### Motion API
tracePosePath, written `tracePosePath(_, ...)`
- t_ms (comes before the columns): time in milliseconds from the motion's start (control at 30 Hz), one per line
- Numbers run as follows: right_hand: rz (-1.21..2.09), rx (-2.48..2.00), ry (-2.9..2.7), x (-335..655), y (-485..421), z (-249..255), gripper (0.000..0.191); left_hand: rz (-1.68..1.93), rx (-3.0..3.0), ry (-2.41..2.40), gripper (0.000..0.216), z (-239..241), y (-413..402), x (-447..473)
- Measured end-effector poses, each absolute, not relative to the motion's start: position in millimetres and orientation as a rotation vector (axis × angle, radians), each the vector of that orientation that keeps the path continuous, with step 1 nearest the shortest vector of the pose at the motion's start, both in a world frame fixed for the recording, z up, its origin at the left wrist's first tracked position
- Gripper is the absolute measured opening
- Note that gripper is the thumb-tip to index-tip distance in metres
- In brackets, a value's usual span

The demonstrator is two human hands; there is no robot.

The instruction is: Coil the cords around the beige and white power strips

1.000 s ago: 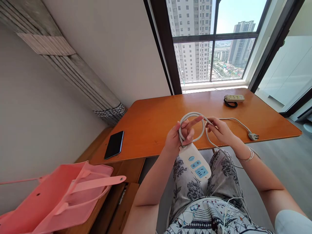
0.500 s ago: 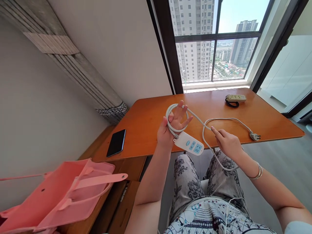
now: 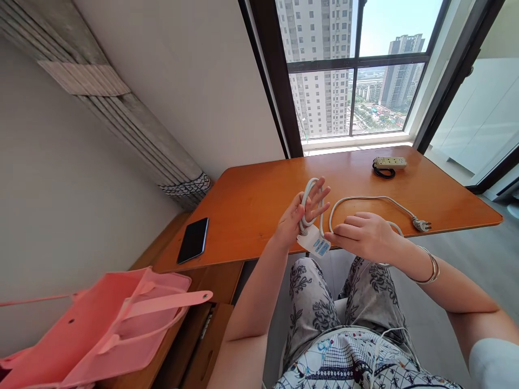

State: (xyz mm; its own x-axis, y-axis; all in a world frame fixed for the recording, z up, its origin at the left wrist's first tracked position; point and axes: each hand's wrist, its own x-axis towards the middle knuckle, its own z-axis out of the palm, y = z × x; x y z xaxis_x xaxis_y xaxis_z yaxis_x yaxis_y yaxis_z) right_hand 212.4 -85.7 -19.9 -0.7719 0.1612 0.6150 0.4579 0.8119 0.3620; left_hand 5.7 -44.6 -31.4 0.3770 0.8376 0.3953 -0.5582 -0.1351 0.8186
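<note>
Over the near edge of the table, my left hand (image 3: 298, 216) carries loops of a white power cord (image 3: 308, 192) around its partly spread fingers. A white power strip (image 3: 314, 241) with blue sockets hangs tilted just below that hand, at the end of the cord. To its right, my right hand (image 3: 360, 235) is closed on the same cord close to the strip, fingers pointing left. The rest of the cord curves across the tabletop to a plug (image 3: 421, 224) near the front edge. Part of the cord is hidden behind my right hand and wrist.
On the wooden table (image 3: 251, 210) a black phone (image 3: 193, 240) lies at the left. A beige power strip (image 3: 390, 162) with a coiled black cord sits at the far right. An open pink bag (image 3: 121, 319) stands lower left, and a window (image 3: 357, 97) is behind the table.
My right hand has moved left and slightly down, bringing the cord towards the loops. My left hand has turned and shifted right, so the loops and power strip now appear more edge-on.
</note>
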Motion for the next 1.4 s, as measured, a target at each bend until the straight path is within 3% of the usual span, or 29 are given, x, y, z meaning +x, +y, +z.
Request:
tracePosePath(267,-0.432,-0.41,-2.349,201,-71,-10,0.018,1.038,1.262,0.385,0.038,-50,-47,16)
tracePosePath(400,-0.358,-0.573,-2.264,199,-65,-7,0.021,1.04,1.252,0.474,0.04,-62,-47,20)
tracePosePath(533,-0.202,-0.726,-2.147,204,-57,-3,0.029,0.796,1.246,0.389,0.047,-65,-46,22)
tracePosePath(833,0.57,-0.804,-2.131,212,-41,-3,0.021,0.729,1.04,0.289,0.06,-61,-49,26)
tracePosePath(1133,1.634,-0.685,-1.613,224,-32,-32,0.036,0.887,0.718,0.259,0.044,-52,-52,19)
tracePosePath(1400,1.832,-0.56,-1.091,204,-43,-50,0.037,0.849,0.683,0.188,0.036,-54,-57,20)
